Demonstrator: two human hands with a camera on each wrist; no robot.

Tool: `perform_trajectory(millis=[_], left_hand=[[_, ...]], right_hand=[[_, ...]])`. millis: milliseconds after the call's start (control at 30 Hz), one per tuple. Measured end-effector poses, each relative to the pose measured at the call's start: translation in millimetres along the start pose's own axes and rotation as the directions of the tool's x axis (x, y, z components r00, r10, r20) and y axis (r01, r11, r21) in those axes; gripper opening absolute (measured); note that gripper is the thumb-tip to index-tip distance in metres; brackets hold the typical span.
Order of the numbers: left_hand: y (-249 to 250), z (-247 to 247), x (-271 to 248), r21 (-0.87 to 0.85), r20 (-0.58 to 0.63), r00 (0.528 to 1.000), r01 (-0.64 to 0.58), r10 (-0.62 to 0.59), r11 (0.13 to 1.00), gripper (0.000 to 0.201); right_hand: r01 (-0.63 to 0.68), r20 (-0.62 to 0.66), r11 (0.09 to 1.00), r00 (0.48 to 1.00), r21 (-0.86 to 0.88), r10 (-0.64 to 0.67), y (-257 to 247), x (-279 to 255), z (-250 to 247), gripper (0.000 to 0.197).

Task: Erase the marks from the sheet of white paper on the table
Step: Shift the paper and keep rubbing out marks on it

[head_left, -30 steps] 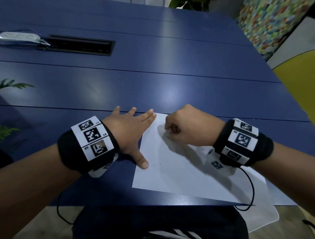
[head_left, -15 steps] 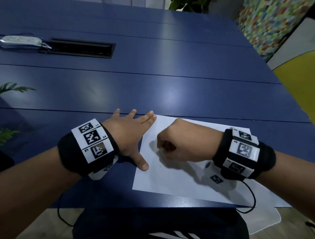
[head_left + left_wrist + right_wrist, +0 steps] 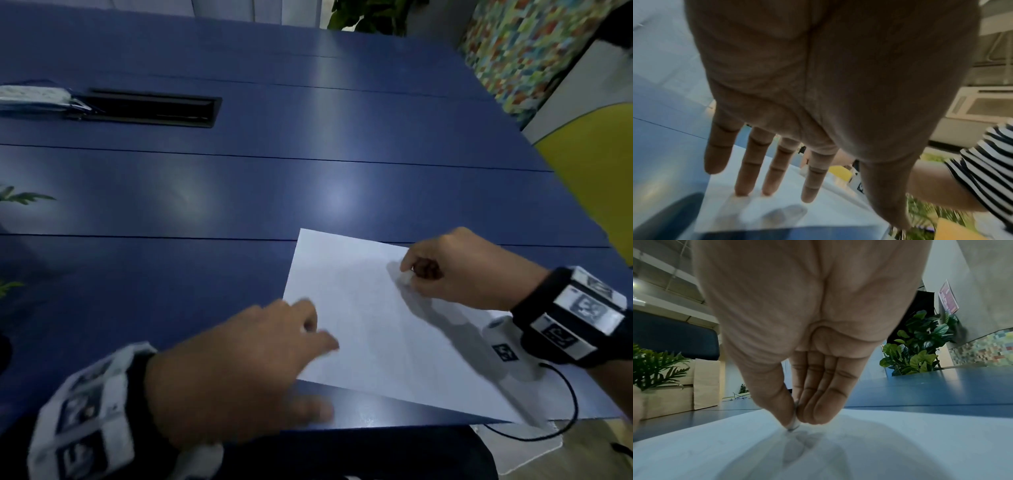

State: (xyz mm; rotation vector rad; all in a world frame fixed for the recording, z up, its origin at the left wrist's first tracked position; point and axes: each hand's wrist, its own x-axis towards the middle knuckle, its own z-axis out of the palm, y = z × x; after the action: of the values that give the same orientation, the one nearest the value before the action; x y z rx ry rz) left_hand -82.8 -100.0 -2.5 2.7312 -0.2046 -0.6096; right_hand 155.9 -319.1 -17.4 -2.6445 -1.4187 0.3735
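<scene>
**Marker Bands on Both Wrists**

Each wrist carries a black band faced with white squares printed with black code patterns; the left wrist's band shows blurred. A thin black cable loops below the right band beside a white tagged block. A black-and-white striped short sleeve covers the upper arm.
</scene>
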Motion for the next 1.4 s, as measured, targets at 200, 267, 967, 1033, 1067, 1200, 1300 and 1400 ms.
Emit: perform_trajectory(millis=[200,267,967,1033,1067,1200,1300,1400], left_hand=[[-1.9,18.9,6.4,0.188,-0.106,0.992,0.082,-0.063,0.979,0.094],[-9.8,4.8,16.5,0.156,0.039,0.979,0.191,-0.199,0.969,0.105],[-58.9,-38.6,102.3,0.305,0.168,0.965,0.145,-0.203,0.941,0.153],[-56.8,-45.4,103.1,0.309,0.214,0.96,0.109,-0.181,0.945,0.146],[-55.4,-46.6,102.9,0.315,0.221,0.961,0.093,-0.168,0.945,0.142],[-46.7,-37.4,98.3,0.28,0.179,0.975,0.078,-0.132,0.957,0.118],[-35.6,-21.2,97.1,0.258,0.18,0.97,0.112,-0.162,0.96,0.138],[-33.2,-4.1,100.1,0.252,0.135,0.973,0.149,-0.187,0.956,0.157]], right_hand=[[-0.038,-0.019,0.999,0.999,0.016,0.039,3.1,-6.7,7.0,0.011],[-0.053,-0.014,0.998,0.998,0.031,0.054,3.6,-10.0,7.3,0.012],[-0.016,0.034,0.997,0.999,0.078,0.013,-20.3,-33.4,-7.0,0.016],[-0.031,0.067,0.996,0.997,0.081,0.025,-20.3,-34.1,0.9,0.016],[-0.026,0.076,0.996,0.997,0.086,0.019,-22.7,-35.6,5.0,0.016],[0.002,0.079,0.996,0.997,0.092,-0.009,-30.5,-44.6,14.5,0.016],[0.04,0.08,0.994,0.996,0.102,-0.049,-34.4,-48.3,16.6,0.017],[0.081,0.096,0.99,0.991,0.115,-0.092,-39.6,-44.3,16.1,0.016]])
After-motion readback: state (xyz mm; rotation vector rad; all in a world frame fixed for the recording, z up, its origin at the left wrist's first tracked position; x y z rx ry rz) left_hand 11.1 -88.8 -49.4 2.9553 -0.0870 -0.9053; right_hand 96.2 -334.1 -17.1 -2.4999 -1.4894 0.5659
